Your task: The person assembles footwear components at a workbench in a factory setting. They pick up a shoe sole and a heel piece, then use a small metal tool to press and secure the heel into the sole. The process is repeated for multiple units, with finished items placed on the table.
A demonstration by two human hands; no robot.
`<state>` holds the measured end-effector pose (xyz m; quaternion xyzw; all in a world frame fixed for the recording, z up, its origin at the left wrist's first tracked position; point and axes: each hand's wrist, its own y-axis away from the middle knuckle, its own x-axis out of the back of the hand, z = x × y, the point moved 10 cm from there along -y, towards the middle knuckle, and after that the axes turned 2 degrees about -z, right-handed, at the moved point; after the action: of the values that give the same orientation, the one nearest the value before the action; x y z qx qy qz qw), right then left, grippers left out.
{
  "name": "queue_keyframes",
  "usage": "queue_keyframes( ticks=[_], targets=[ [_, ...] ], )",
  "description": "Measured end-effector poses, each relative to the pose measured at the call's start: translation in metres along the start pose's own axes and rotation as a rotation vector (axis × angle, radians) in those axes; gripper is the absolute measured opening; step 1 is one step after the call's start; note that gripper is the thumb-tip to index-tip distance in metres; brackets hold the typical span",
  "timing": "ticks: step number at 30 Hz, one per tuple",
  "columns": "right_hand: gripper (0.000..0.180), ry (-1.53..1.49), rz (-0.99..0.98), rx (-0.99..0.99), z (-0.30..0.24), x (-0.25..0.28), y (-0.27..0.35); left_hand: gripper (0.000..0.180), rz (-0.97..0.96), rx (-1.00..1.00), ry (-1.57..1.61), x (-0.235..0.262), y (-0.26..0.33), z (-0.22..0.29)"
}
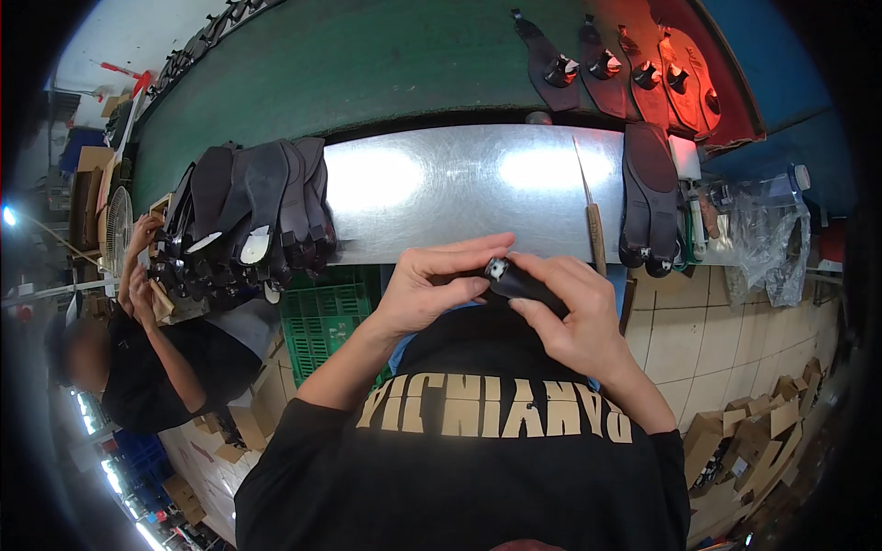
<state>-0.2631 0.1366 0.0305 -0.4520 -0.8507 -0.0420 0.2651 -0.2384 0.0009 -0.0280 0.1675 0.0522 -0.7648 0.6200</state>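
Observation:
In front of my chest I hold a black shoe sole [537, 289] seen nearly end-on, with a small white spot on its upper end. My right hand [579, 308] wraps round its side, thumb on the near face and fingers behind. At its left end my left hand [432, 285] grips with the thumb below and the fingers stretched out above. Both hands are just off the near edge of a shiny metal worktop [441, 202]. A pointed tool with a wooden handle [595, 234] lies on the worktop beyond my right hand.
A pile of black soles [248, 197] covers the worktop's left end; two more soles [650, 188] lie at its right. Several strapped soles [602, 69] rest on the green surface [386, 64] behind. A co-worker [175, 358] sits at left near a green crate [322, 321].

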Motion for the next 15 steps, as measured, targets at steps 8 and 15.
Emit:
queue_keyframes(
  ticks=[8, 15],
  targets=[
    [0.017, -0.099, 0.027, -0.070, 0.018, -0.008, 0.003, 0.040, 0.066, 0.066, 0.042, 0.002, 0.003, -0.016],
    [0.014, 0.092, 0.039, 0.049, 0.003, -0.008, -0.001, 0.040, 0.097, 0.097, 0.066, 0.003, 0.003, -0.017]
  ],
)
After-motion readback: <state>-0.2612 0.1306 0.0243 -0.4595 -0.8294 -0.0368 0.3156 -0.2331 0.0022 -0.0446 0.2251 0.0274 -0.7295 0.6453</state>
